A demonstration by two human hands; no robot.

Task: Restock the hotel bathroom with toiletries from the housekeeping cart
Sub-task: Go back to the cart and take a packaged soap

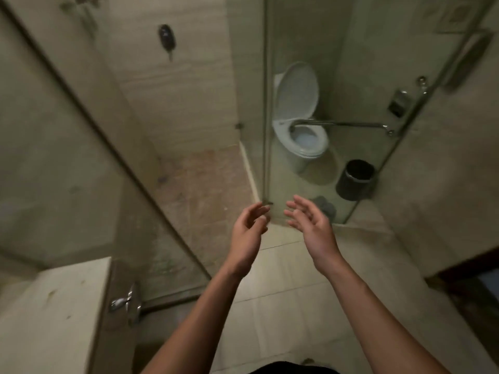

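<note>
A blurred, dim view down into a tiled hotel bathroom, seen from above the person's outstretched bare forearms. No toiletries or housekeeping cart can be made out anywhere in view.

At far left, a pale door with a shiny metal lever handle stands just beside a slanted glass panel. Beyond the glass is a shower area with a reddish-brown stone floor and beige streaked wall tiles, where a small dark oval fixture hangs.

In the middle, the left hand is empty, fingers loosely curled and apart. Just beside it, not touching, the right hand is also empty, palm turned inward, fingers spread.

Behind a second glass door sits a smooth white toilet with its oval lid raised. A long chrome bar crosses the glass. To the right, a dark cylindrical bin stands on the pale glossy floor tiles.
</note>
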